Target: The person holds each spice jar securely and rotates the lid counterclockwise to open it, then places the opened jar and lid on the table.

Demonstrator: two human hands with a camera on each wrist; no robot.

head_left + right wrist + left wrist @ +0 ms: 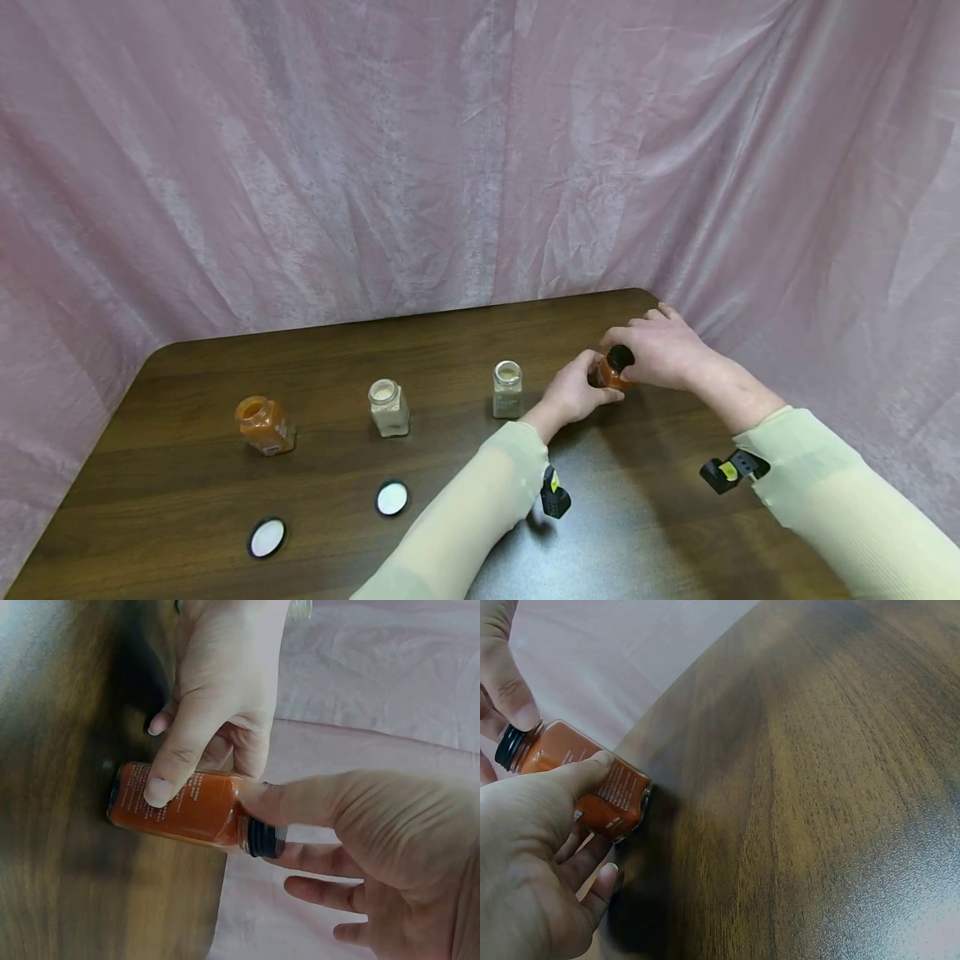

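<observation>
The left hand (573, 396) grips the small orange spice jar (609, 377) by its body while right-hand fingers (289, 802) pinch its black cap (262, 840); probably light, stiff and smooth.

Upright orange spice jar (611, 372) with black cap (620, 357) at the table's far right corner.

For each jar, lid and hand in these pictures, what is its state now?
Orange jar with black cap: capped, upright on the table, held.
Left hand: grips the jar body.
Right hand: fingers on the black cap.
Orange jar at left: open, upright.
Two pale jars: open, upright.
Two loose lids: lying flat, white side up.
</observation>
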